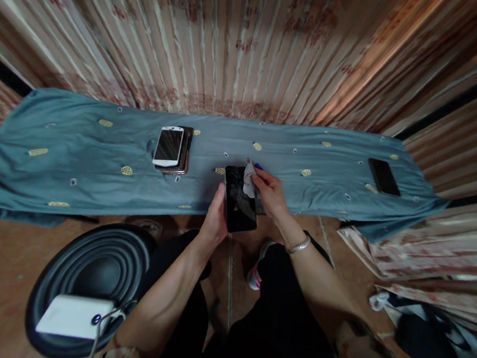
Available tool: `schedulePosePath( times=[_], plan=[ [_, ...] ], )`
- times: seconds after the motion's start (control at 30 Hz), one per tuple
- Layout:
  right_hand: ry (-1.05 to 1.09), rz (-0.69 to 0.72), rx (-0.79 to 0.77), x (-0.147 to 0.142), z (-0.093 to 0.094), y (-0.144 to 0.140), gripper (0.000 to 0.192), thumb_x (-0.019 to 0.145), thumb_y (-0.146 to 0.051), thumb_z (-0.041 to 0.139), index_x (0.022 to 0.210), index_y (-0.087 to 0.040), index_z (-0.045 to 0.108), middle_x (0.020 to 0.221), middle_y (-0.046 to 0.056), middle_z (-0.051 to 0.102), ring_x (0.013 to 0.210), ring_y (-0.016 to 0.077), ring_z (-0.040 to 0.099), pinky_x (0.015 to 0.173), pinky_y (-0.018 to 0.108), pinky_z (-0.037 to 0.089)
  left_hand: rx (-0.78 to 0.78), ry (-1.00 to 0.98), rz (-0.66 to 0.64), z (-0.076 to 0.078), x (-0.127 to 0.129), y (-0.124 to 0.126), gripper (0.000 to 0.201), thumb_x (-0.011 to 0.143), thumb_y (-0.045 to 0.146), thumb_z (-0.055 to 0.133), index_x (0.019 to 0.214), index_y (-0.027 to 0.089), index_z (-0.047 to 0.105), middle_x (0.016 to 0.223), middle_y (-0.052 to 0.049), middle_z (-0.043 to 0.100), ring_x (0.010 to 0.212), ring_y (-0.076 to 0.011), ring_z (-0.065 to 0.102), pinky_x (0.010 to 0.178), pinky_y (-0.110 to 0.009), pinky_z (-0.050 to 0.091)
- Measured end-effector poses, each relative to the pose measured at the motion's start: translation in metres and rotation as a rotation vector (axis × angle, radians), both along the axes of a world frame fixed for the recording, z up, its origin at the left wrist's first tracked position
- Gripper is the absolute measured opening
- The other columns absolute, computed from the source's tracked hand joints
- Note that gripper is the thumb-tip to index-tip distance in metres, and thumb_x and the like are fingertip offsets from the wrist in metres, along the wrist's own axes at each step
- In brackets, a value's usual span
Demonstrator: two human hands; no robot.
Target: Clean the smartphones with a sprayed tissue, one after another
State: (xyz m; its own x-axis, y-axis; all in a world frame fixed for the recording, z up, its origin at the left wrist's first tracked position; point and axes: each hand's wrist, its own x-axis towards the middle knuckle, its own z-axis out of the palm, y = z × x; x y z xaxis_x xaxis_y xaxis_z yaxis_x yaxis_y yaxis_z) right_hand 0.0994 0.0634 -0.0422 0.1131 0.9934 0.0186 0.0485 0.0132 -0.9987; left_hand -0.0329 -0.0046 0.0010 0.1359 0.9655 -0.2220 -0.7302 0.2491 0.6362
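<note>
Head view: one bare left hand gripping, one bare right hand pinching

The left hand is curling round the left edge of a black, rectangular, glass-fronted phone, its thumb lying along the side; its other fingers are mostly hidden, so I cannot tell how far they are reaching underneath. This side hold is probably leaving the screen free for the right hand, which is closing thumb and fingertips on a crumpled, pale grey cloth. The cloth is resting against the phone's upper right part. Between the hands, the phone is overhanging the near edge of a teal, pineapple-patterned fabric cover, seemingly for easy viewing. Left of the hands, a white-framed phone is lying on darker flat devices, apparently stacked to take little room. Well right of them, a slim black phone is lying alone, perhaps for keeping it separate.
</note>
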Motion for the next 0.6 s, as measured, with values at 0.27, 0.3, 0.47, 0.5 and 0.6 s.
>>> schedulePosePath(
  times=[0.27, 0.3, 0.47, 0.5, 0.6],
  plan=[
    [0.069, -0.066, -0.039, 0.005, 0.001, -0.005, 0.032, 0.076, -0.043, 0.069, 0.098, -0.021, 0.077, 0.091, 0.003, 0.078, 0.08, 0.0196, 0.071, 0.075, 0.032, 0.059, -0.05, 0.232, 0.116, -0.018, 0.007, -0.003, 0.055, 0.068, 0.036, 0.082, 0.117, 0.022, 0.06, 0.105, -0.003, 0.072, 0.113, -0.0241, 0.065, 0.104, -0.039, 0.045],
    [0.073, -0.074, -0.033, 0.005, 0.001, -0.005, 0.031, 0.077, -0.042, 0.069, 0.097, -0.02, 0.077, 0.09, 0.003, 0.078, 0.078, 0.0192, 0.071, 0.072, 0.031, 0.059, -0.047, 0.262, 0.134, -0.02, 0.008, -0.003, 0.058, 0.065, 0.034, 0.083, 0.117, 0.022, 0.059, 0.104, -0.003, 0.072, 0.11, -0.0235, 0.066, 0.102, -0.038, 0.046],
    [0.014, -0.116, 0.009, 0.005, 0.002, -0.001, 0.028, 0.076, -0.038, 0.066, 0.094, -0.018, 0.076, 0.083, 0.002, 0.077, 0.072, 0.0171, 0.068, 0.065, 0.027, 0.056, 0.062, 0.444, 0.175, -0.03, 0.008, -0.003, 0.073, 0.059, 0.031, 0.088, 0.123, 0.023, 0.055, 0.112, -0.004, 0.066, 0.109, -0.0227, 0.063, 0.101, -0.037, 0.046],
    [-0.017, -0.118, 0.018, 0.006, 0.003, 0.0, 0.029, 0.077, -0.039, 0.065, 0.094, -0.018, 0.076, 0.083, 0.002, 0.076, 0.072, 0.0168, 0.068, 0.066, 0.027, 0.055, 0.08, 0.481, 0.18, -0.033, 0.008, -0.002, 0.077, 0.058, 0.031, 0.089, 0.125, 0.023, 0.053, 0.116, -0.006, 0.064, 0.111, -0.0234, 0.063, 0.102, -0.037, 0.045],
    [-0.119, -0.1, 0.04, 0.009, 0.005, 0.002, 0.033, 0.08, -0.04, 0.061, 0.1, -0.019, 0.075, 0.086, 0.001, 0.076, 0.076, 0.0169, 0.068, 0.069, 0.027, 0.055, 0.131, 0.581, 0.176, -0.039, 0.008, -0.002, 0.083, 0.053, 0.03, 0.091, 0.127, 0.02, 0.053, 0.127, -0.011, 0.06, 0.121, -0.028, 0.058, 0.108, -0.041, 0.04]
  ],
)
